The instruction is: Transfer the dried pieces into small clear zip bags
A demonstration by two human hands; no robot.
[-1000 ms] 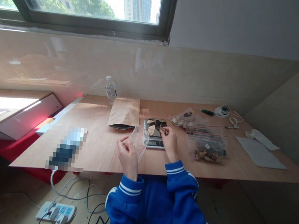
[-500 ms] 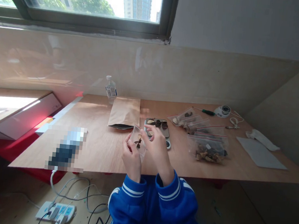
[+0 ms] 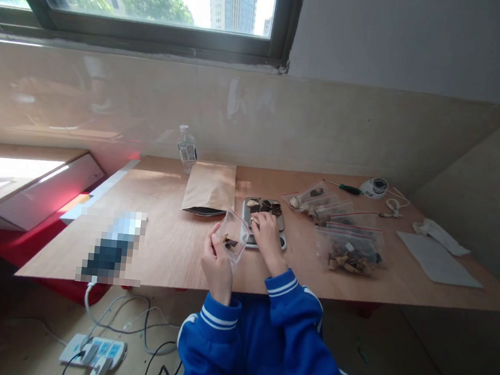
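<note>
My left hand [image 3: 217, 261] grips a small clear zip bag [image 3: 238, 246], its mouth spread apart, with a few dark dried pieces [image 3: 229, 242] inside. To the right, my right hand [image 3: 267, 236] is over a small digital scale [image 3: 281, 237], fingers drawn together at its plate. A pale bit shows by the fingertips; whether they grip it or it lies on the plate, I cannot tell. Several dried slices [image 3: 266, 205], dark and pale, lie along the far part of the plate. My right hand hides part of the scale.
A kraft paper pouch [image 3: 210, 188] lies behind the bag, near a plastic bottle [image 3: 187, 151]. Filled zip bags [image 3: 350, 253], a screwdriver [image 3: 349, 189], a white camera [image 3: 374, 187] and a white sheet [image 3: 437, 258] are on the right. A blurred-out device [image 3: 114, 248] with a cable lies left.
My right hand has moved from beside the clear bag forward and right, down to the scale. The bag's mouth now gapes wider in my left hand, which has barely shifted.
</note>
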